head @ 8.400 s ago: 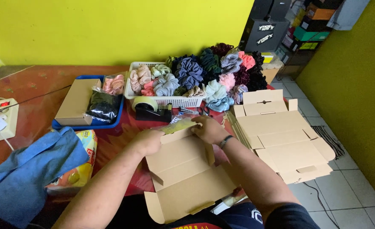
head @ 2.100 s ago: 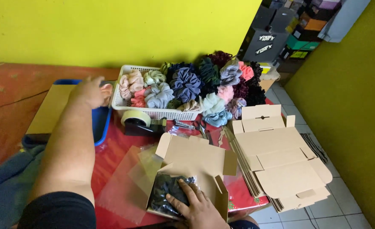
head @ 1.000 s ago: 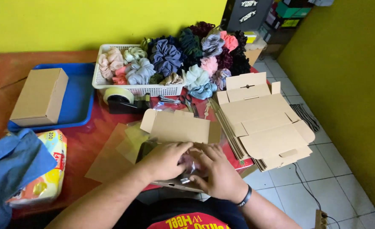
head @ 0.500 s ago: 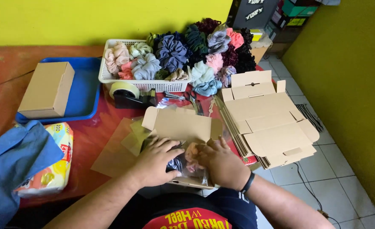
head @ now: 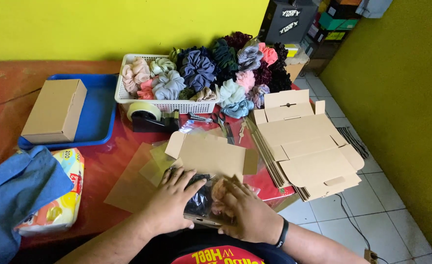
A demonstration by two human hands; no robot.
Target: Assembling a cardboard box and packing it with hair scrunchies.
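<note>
The red-topped counter [head: 108, 161] carries an open brown cardboard mailer box [head: 211, 157] at its near edge. Inside it lies a clear plastic bag of dark and peach fabric scrunchies [head: 205, 198] — the left hand [head: 171, 203] and right hand [head: 249, 215] press it down, fingers spread flat, gripping nothing.

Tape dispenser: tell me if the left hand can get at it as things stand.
Probably yes. The tape dispenser stands in the open ahead of the left hand, with only flat paper sheets between. But that hand is pressing on the plastic-wrapped bundle, so it must let go first.
</note>
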